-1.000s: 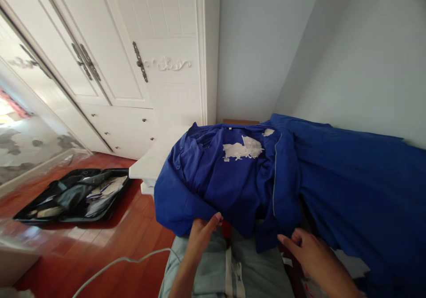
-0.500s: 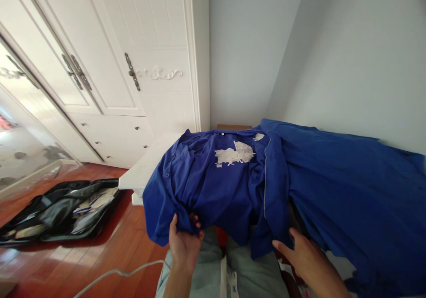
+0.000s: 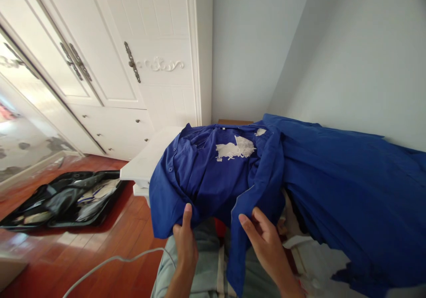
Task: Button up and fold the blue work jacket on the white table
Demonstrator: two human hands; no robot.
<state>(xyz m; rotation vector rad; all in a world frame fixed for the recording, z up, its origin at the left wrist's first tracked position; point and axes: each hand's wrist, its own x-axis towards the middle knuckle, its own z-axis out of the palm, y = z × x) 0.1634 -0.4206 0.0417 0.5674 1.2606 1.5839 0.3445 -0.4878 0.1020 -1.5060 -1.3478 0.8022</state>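
Blue cloth lies in a heap and both hands meet its near edge.

Blue work jacket (image 3: 213, 174), with a white print on the part facing up, lies crumpled on the bed, just beside a larger blue fabric (image 3: 349, 182) that spreads to the right along the grey wall. The left hand (image 3: 185, 240) is at the lower left hem; the thumb points up against the cloth and the other fingers are hidden under the fold, so I cannot tell if they pinch it. The right hand (image 3: 262, 240) is open with fingers spread, and touches a hanging flap of the jacket without closing on it. Under both hands is a pale grey-green textile (image 3: 203, 267). On the red wooden floor (image 3: 100, 253) at the left lies an open black suitcase (image 3: 63, 198), near the white wardrobe (image 3: 133, 67), and a white cable (image 3: 109, 262) runs over the floor.
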